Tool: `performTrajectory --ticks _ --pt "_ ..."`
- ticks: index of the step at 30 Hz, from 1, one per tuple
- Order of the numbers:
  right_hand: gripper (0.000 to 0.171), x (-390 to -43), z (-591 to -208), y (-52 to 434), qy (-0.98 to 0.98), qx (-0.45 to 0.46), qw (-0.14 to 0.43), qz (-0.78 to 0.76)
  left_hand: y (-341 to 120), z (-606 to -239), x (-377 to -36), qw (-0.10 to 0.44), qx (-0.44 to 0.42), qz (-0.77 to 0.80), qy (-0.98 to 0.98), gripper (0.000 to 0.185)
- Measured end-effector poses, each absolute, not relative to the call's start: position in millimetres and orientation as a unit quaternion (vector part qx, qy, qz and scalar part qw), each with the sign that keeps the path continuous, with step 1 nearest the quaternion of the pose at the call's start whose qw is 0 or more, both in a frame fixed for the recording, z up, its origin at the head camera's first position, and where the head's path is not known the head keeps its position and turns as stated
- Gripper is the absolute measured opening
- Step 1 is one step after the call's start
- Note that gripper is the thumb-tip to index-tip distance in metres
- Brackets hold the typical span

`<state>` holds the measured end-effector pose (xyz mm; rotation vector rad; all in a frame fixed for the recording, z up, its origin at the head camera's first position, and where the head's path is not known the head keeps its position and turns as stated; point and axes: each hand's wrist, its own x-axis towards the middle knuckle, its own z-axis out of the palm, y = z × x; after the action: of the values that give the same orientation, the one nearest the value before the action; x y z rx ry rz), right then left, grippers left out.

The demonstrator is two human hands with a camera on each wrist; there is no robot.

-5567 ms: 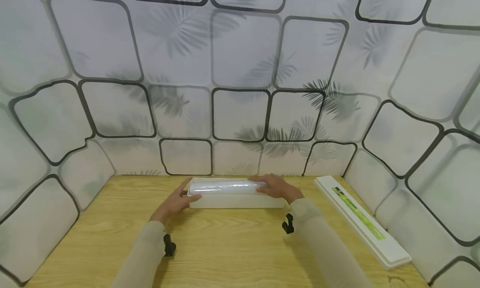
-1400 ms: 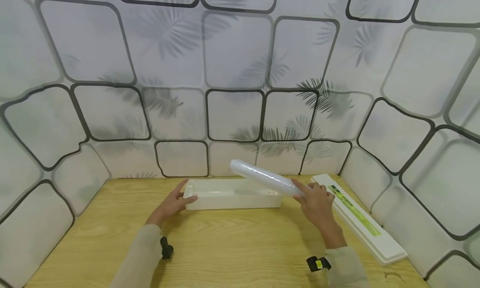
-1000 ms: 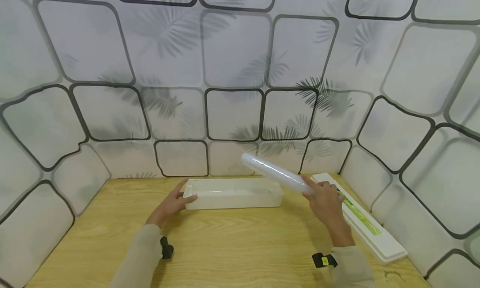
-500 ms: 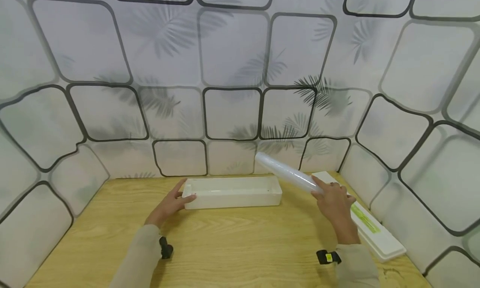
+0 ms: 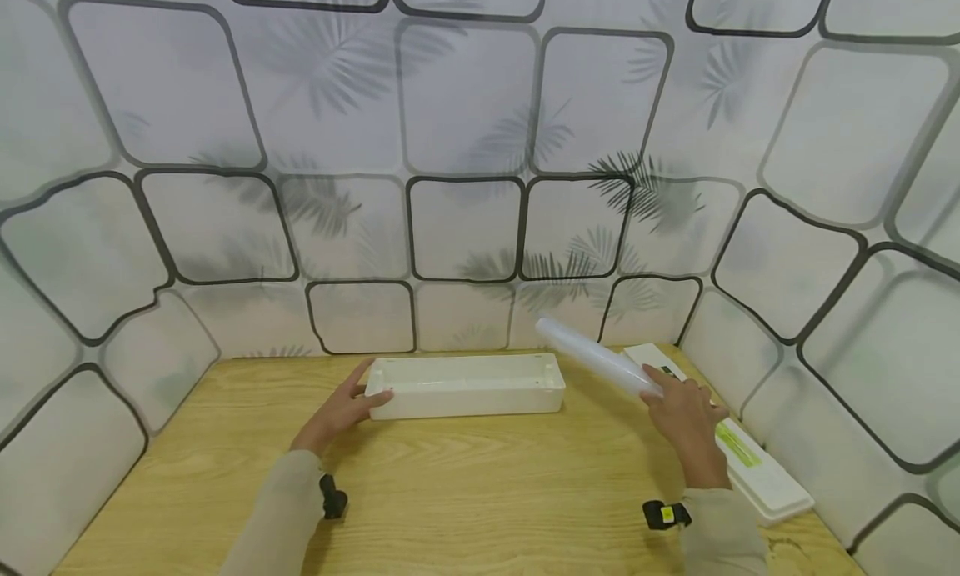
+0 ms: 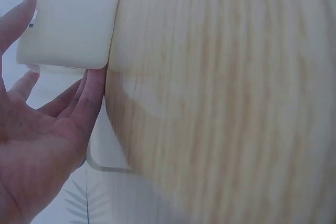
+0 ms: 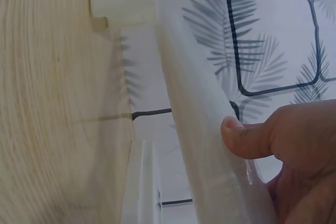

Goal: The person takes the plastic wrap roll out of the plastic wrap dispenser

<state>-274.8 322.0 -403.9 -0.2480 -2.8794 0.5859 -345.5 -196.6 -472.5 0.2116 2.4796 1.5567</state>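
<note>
My right hand (image 5: 686, 422) grasps the roll (image 5: 592, 361); my left hand (image 5: 341, 409), fingers relaxed, steadies the empty tray (image 5: 465, 397).

- 1 tray (image 5: 465, 387), white, mid-table (image 5: 450, 493)
- 1 roll (image 5: 596, 361), right of tray
- 1 lid (image 5: 757, 476), further right of tray
- 2 hands: left hand (image 5: 341, 409) at tray's left end, right hand (image 5: 686, 422) right of tray
- 2 wrist straps (image 5: 332, 503)

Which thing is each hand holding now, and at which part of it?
The right hand grips the roll of clear film at its near end, lifted above the table. The left hand holds nothing; its fingers rest against the white tray's left end.
</note>
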Motion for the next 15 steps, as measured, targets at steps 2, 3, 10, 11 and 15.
performTrajectory --ticks 2,3,10,11,15 --pt "0.052 -275.9 -405.9 323.9 -0.972 -0.090 0.089 0.199 -196.4 -472.4 -345.7 0.103 0.071 0.527 0.841 0.097" --pt "0.052 -276.5 -406.8 324.7 -0.972 -0.093 0.086 0.198 -196.2 -472.4 -345.8 0.103 0.070 0.528 0.840 0.097" --pt "0.052 -278.7 -412.0 330.1 -0.972 -0.107 0.066 0.197 -194.5 -471.3 -345.6 0.099 0.065 0.529 0.841 0.095" --pt "0.052 -279.0 -412.9 331.0 -0.973 -0.109 0.063 0.196 -194.3 -471.0 -345.6 0.098 0.066 0.530 0.840 0.095" --pt "0.052 -280.2 -417.7 334.4 -0.974 -0.113 0.051 0.191 -194.4 -469.4 -344.6 0.099 0.068 0.530 0.840 0.096"
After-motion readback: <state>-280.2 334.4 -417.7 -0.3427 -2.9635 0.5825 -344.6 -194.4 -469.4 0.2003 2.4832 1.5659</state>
